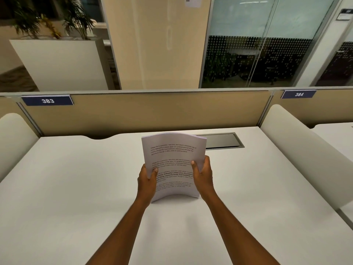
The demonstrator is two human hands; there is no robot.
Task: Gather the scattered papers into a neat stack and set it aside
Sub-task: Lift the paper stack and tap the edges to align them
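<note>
We find the stack of papers (172, 165) upright, its lower edge on the white desk (76, 188), bowed between the fingers. We note the left hand (147, 180) and right hand (203, 173) clamping its side edges, thumbs across the printed face. A recessed cable hatch (223, 140) lies beyond the fingertips.

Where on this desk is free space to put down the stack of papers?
Desk is bare left of the left hand, up to the rounded side divider. Also bare right of the right hand. Behind the paper stack, the cable hatch takes room.
</note>
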